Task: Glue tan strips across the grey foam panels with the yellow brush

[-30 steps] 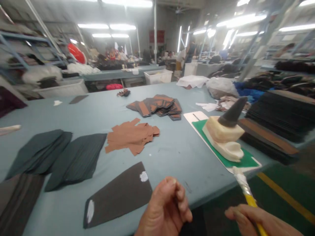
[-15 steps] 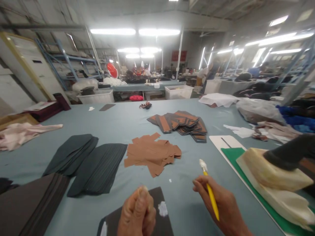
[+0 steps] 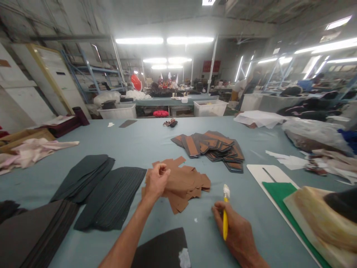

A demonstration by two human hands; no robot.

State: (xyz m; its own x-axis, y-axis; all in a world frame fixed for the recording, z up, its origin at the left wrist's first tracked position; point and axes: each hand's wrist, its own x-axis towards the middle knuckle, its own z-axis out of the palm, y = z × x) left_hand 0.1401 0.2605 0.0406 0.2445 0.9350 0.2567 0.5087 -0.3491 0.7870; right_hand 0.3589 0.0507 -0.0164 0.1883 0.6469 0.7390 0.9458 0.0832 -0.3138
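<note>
So we're seeing the left hand [image 3: 158,180] reaching over the far, left part of the brown pieces [image 3: 189,182] now, whereas half a second ago it was hanging above the dark panel [image 3: 161,251]. Its fingers are curling in toward the thumb, but we can't tell if they're pinching a piece or just hovering. Meanwhile the right hand [image 3: 235,229] is still pinching the yellow-handled brush [image 3: 225,216] between thumb and fingers, white bristles pointing far, just right of the brown pile. The panel is lying at the near edge of view, a white patch [image 3: 184,257] showing on its right side. To us, the work is shifting from panel to brown pieces, with the brush staying in hand but touching nothing.
</note>
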